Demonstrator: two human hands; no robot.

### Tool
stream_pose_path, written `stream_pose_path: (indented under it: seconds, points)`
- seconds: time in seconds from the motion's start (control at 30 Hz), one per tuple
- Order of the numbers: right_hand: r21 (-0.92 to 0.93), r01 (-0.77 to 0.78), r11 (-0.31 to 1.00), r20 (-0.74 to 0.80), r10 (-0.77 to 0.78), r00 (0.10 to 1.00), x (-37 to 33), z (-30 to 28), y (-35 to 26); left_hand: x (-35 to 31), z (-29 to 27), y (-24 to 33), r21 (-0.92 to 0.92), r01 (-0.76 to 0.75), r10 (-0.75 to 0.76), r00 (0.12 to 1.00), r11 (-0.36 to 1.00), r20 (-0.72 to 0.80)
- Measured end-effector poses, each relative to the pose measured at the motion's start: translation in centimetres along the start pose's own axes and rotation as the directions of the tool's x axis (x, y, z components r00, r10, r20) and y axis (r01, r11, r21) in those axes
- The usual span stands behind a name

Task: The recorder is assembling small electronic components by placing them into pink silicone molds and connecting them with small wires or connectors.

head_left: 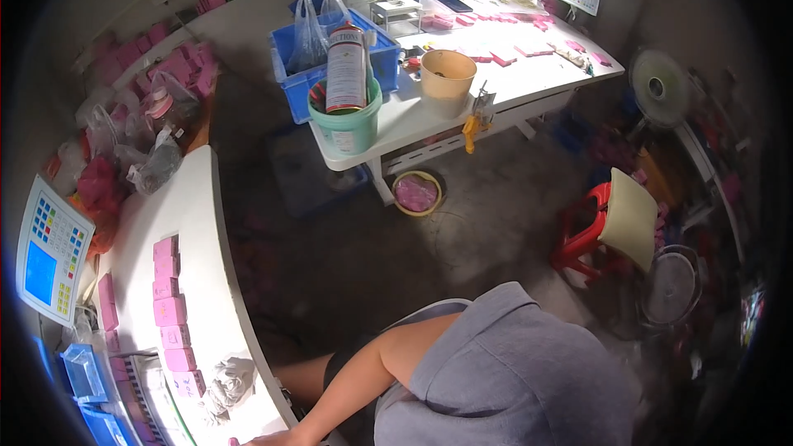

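My right arm, in a grey short sleeve, reaches down and left over the white table. My right hand is at the table's near end, mostly cut off by the lower edge. Only a bit of a finger and the back of the hand show, so what the hand holds, if anything, is hidden. Just beyond it lies a crumpled pale cloth or glove. Beside that, a row of small pink boxes, some marked by hand, runs along the tabletop. My left hand is out of the picture.
A control panel and blue bins line the left. On the second white table stand a blue crate, a green bucket with a spray can, and a yellow bucket. A red stool and fan are right.
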State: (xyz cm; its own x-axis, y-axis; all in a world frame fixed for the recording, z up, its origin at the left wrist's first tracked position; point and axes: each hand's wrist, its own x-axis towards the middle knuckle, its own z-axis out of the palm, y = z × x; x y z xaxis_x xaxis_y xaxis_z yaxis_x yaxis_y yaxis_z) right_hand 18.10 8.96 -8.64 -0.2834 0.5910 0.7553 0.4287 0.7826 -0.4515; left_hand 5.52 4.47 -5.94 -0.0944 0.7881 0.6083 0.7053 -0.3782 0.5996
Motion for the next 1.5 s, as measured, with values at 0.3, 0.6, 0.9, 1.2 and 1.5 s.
stream_pose_path:
  seconds: [0.3, 0.6, 0.9, 1.2, 1.5]
  points:
    - [0.082, -0.116, 0.990, -0.241, 0.133, 0.961, 0.1, 1.9, -0.3, 0.9, -1.0, 0.0, 0.280, 0.073, -0.107, 0.988, 0.957, 0.109]
    - [0.106, -0.358, 0.928, 0.194, 0.334, 0.923, 0.6, -0.7, -0.5, 1.4, -2.1, 4.0, 0.481, -0.436, 0.380, 0.900, 0.760, 0.215]
    - [-0.539, 0.013, 0.842, -0.033, -0.036, 0.999, 1.5, 6.3, 8.9, 1.8, -2.8, 3.6, 0.462, -0.697, 0.593, 0.714, 0.549, 0.372]
    - [-0.635, 0.089, 0.767, -0.069, -0.170, 0.983, 1.6, 9.0, 13.4, 1.5, -3.1, -0.3, 0.474, -0.711, 0.635, 0.693, 0.520, 0.342]
    - [0.124, 0.113, 0.986, 0.351, -0.150, 0.924, 0.9, 0.7, 3.3, 2.1, -5.3, 0.9, 0.338, -0.718, 0.616, 0.695, 0.608, 0.370]
